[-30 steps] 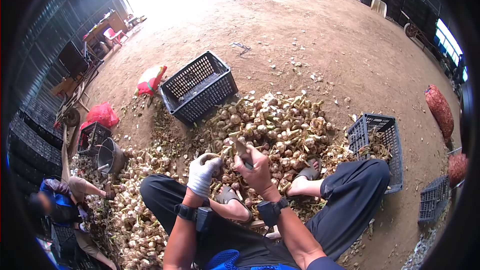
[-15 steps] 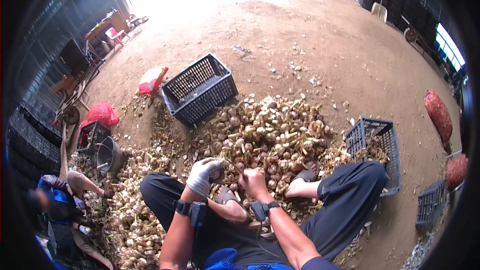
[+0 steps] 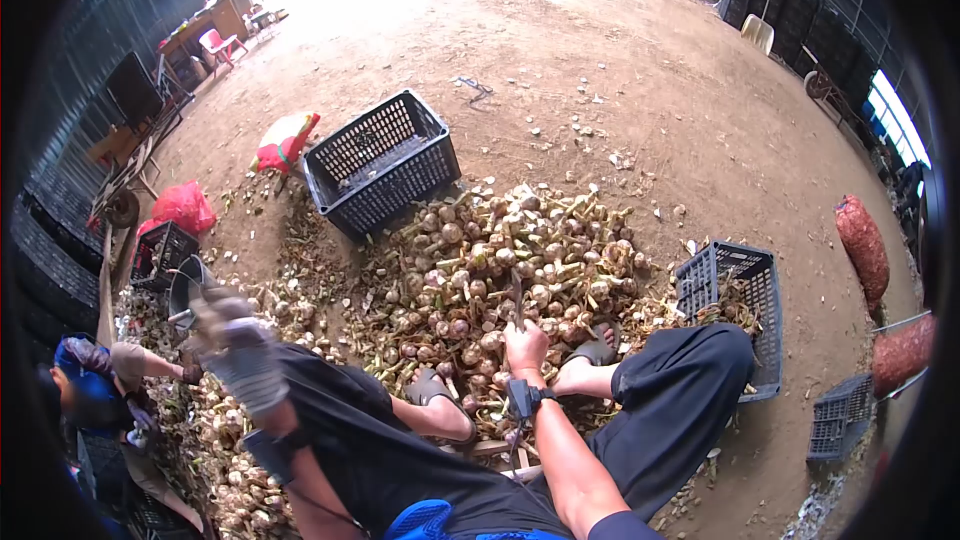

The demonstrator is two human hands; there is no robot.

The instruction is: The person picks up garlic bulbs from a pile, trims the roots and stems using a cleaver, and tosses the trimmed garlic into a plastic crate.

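Smeared by motion, my left hand (image 3: 238,340) in a whitish glove is out to the left, above the left heap of garlic bulbs (image 3: 245,445). Its fingers cannot be made out, nor whether anything is in them. My bare right hand (image 3: 526,348) is closed round a knife (image 3: 517,302), whose dark blade points away from me. Just beyond it lies a large pile of garlic with stalks (image 3: 480,270), between and in front of my sandalled feet.
A black plastic crate (image 3: 385,180) stands behind the pile. Another crate (image 3: 762,330) with dry scraps is by my right knee. At left are a metal bucket (image 3: 184,290) and a seated co-worker (image 3: 100,390). Red mesh sacks (image 3: 862,250) stand at right.
My left hand has swung from beside the right hand out to the left. My right hand has shifted slightly right, and the knife now points forward. The view has turned a little.
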